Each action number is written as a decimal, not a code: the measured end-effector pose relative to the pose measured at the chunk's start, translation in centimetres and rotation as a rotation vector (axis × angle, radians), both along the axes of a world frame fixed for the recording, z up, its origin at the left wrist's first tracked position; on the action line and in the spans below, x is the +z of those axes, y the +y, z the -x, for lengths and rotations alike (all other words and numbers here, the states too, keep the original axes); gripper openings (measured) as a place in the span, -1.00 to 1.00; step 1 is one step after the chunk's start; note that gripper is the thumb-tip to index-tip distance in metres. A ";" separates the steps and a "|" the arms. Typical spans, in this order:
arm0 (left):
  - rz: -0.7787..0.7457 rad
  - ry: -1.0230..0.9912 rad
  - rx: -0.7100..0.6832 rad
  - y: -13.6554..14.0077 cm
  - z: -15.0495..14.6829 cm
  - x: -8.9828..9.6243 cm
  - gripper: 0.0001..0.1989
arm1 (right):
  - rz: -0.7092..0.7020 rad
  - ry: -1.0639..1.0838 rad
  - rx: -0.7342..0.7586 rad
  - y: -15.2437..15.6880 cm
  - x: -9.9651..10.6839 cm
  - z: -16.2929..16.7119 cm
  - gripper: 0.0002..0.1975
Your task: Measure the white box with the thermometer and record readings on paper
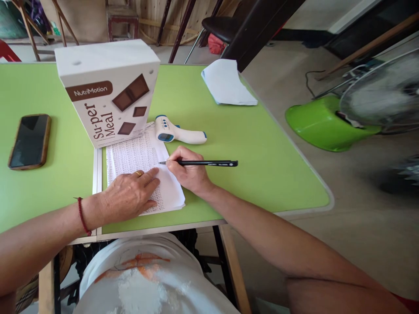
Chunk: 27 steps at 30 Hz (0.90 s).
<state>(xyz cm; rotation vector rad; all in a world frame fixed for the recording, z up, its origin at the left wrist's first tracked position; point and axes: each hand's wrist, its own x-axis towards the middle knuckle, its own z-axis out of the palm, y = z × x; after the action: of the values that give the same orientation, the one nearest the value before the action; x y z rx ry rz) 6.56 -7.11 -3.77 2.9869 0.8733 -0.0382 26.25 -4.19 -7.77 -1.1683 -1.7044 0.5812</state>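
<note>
My right hand (190, 172) pinches a black pen (212, 163), its tip at the handwritten sheets of paper (172, 189). The left part of the top sheet carries dense lines of writing; its right part is blank. My left hand (129, 194) lies flat on the lower part of the paper, fingers stretched toward the pen. It wears a ring and a red wrist cord. Just beyond the paper stands a white NutriMotion box (108, 100), touching or covering the far edge of the sheets. A white and blue infrared thermometer (180, 131) lies beside the box, above my right hand.
A smartphone (29, 141) rests on the green table (262, 161) at the left. Some folded white papers (227, 83) lie at the far right corner. Beyond the right edge, a fan (386, 91) stands by a bright green stool (327, 122) on the floor.
</note>
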 end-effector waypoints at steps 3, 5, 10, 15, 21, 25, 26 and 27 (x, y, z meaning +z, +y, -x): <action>0.003 -0.002 0.001 0.0 0.0 0.0 -0.62 | -0.007 0.008 0.012 0.0 0.0 0.1 -0.85; 0.005 -0.001 0.002 0.0 0.0 0.0 -0.61 | -0.010 0.008 0.015 0.0 0.0 0.2 -0.85; -0.001 -0.002 0.001 0.0 0.0 0.0 -0.62 | 0.014 -0.001 0.009 0.0 0.1 0.1 -0.86; -0.011 -0.014 -0.002 0.0 0.0 0.0 -0.63 | 0.012 -0.007 -0.019 0.0 0.1 0.1 -0.86; 0.003 -0.016 -0.001 0.0 0.0 0.0 -0.63 | 0.006 -0.024 -0.018 0.0 0.1 0.2 -0.86; 0.009 -0.015 -0.006 0.0 0.0 0.1 -0.64 | 0.026 -0.039 -0.007 0.0 0.0 0.1 -0.86; 0.008 -0.013 -0.005 0.0 0.1 0.1 -0.64 | 0.023 -0.042 -0.005 0.0 0.0 0.1 -0.86; 0.007 -0.009 -0.004 0.0 0.1 0.1 -0.64 | 0.011 -0.044 -0.011 0.0 0.0 0.0 -0.86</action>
<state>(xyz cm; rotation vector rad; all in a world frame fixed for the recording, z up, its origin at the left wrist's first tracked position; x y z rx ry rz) 6.45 -7.07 -3.66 2.9795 0.8647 -0.0273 26.23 -4.23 -7.79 -1.2060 -1.7322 0.5628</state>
